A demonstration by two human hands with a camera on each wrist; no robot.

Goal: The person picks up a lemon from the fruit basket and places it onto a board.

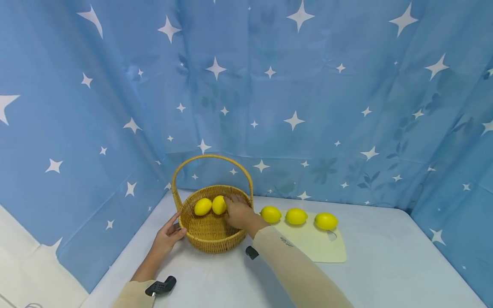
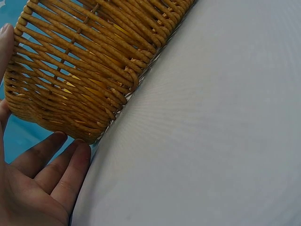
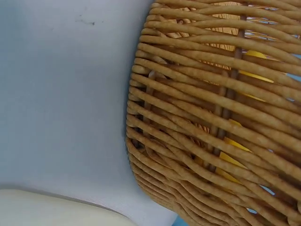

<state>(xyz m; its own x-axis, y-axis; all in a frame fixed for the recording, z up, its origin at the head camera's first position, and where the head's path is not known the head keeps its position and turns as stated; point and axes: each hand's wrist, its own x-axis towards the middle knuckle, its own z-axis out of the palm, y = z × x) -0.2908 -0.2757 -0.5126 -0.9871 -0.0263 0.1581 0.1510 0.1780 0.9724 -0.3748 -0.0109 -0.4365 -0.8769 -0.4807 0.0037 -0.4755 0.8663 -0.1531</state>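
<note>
A woven wicker basket [image 1: 213, 245] with a tall arched handle stands on the white table. Two yellow lemons [image 1: 203, 207] lie side by side in it. My left hand [image 1: 166, 237] rests against the basket's left side; in the left wrist view its fingers [image 2: 66, 183] are spread and fairly straight along the weave. Reaching over the rim, my right hand [image 1: 237, 212] is down inside the basket, right beside the right-hand lemon [image 1: 219, 205]. Its palm side and fingertips are hidden, so I cannot tell whether it grips anything. Through the wicker [image 3: 211, 103], yellow patches show in the right wrist view.
Right of the basket lies a pale cutting board [image 1: 321, 248], partly behind my right sleeve [image 1: 292, 261]. Three more lemons [image 1: 296, 216] sit in a row along its far side. A blue curtain [image 1: 327, 141] with white stars hangs behind and beside the table [image 1: 396, 256].
</note>
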